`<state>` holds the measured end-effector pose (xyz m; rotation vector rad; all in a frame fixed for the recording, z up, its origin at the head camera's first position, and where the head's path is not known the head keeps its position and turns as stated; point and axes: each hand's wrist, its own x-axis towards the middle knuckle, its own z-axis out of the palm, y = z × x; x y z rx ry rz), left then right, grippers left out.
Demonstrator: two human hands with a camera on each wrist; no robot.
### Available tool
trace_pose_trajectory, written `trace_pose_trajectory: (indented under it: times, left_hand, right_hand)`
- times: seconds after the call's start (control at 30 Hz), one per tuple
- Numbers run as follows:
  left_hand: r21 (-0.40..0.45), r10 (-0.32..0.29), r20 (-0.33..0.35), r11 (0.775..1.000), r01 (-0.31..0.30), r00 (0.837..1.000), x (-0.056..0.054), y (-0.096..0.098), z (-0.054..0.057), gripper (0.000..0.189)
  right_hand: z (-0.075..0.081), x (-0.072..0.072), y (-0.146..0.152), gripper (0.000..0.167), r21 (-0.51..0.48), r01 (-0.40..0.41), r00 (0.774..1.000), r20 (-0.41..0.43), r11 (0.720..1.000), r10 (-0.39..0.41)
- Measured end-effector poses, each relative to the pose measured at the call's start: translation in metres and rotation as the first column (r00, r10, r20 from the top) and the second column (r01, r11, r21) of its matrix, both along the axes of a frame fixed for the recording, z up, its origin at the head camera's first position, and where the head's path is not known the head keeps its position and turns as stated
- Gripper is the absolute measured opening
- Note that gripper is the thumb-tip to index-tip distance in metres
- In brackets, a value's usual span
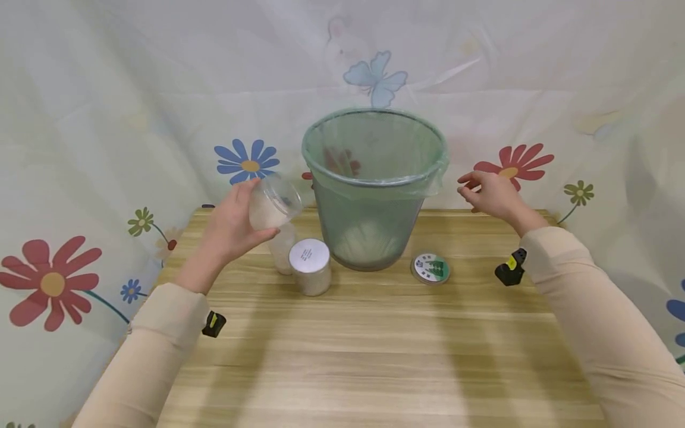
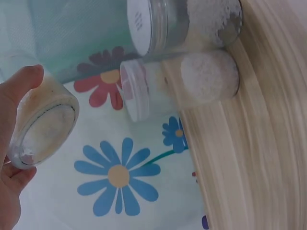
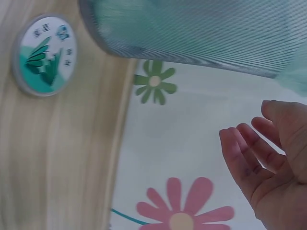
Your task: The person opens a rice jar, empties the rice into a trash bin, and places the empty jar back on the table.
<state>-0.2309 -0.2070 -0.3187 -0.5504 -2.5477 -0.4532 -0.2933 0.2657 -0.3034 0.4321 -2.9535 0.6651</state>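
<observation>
My left hand [image 1: 231, 223] grips a clear plastic jar [image 1: 267, 208] with whitish contents, tilted with its uncovered mouth toward the bin. The left wrist view shows the base of this jar [image 2: 48, 132] between thumb and fingers. Just right of the rim of the mesh bin [image 1: 369, 229], my right hand [image 1: 495, 196] hangs in the air, fingers loosely bent and holding nothing. A pale green bag [image 1: 393, 184] lines the bin and folds over its rim. On the table right of the bin lies a round lid [image 1: 430, 268] with a green and white label.
Below my left hand, two capped jars stand on the wooden table [image 1: 353, 356]: one with a white-topped lid [image 1: 309, 257], and a slimmer clear one [image 2: 206, 79] beside it, both holding white contents. A flower-printed curtain [image 1: 176, 119] hangs behind the table.
</observation>
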Motion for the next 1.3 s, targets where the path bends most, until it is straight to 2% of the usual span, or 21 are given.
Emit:
trace_pose_trajectory:
  times: [0.07,0.27,0.37,0.57,0.77,0.9,1.03,1.3]
  left_hand:
    - [0.001,0.029,0.012,1.0,-0.029,1.0,-0.004,-0.004,0.005,0.094]
    - [0.021,0.11,0.103,0.993,-0.113,0.989,-0.013,-0.014,0.025,0.094]
    - [0.002,0.132,0.109,0.991,-0.133,0.985,-0.015,-0.016,0.036,0.094]
    - [-0.023,0.145,0.104,0.989,-0.143,0.984,-0.02,-0.017,0.057,0.095]
    - [-0.061,0.156,0.094,0.987,-0.15,0.983,-0.023,-0.015,0.078,0.097]
    - [-0.083,0.139,0.056,0.988,-0.134,0.989,-0.026,-0.012,0.092,0.097]
    - [-0.098,0.132,0.049,0.987,-0.126,0.99,-0.028,-0.008,0.103,0.096]
    - [-0.138,0.126,0.071,0.984,-0.115,0.989,-0.032,0.003,0.119,0.097]
  right_hand:
    - [0.008,-0.002,-0.003,0.038,-0.019,0.007,1.0,0.002,1.0,-0.007]
    - [0.035,-0.006,-0.011,0.043,-0.042,0.054,0.998,-0.026,0.998,-0.055]
    - [0.049,-0.007,-0.017,0.045,-0.064,0.083,0.996,-0.013,0.995,-0.084]
    - [0.069,-0.01,-0.029,0.049,-0.157,0.137,0.989,0.071,0.978,-0.127]
    - [0.082,-0.009,-0.039,0.053,-0.283,0.213,0.966,0.207,0.935,-0.157]
    - [0.09,-0.01,-0.042,0.054,-0.337,0.246,0.954,0.248,0.909,-0.166]
    - [0.097,-0.011,-0.045,0.055,-0.37,0.271,0.945,0.276,0.889,-0.174]
    - [0.1,-0.012,-0.055,0.053,-0.376,0.297,0.933,0.311,0.877,-0.182]
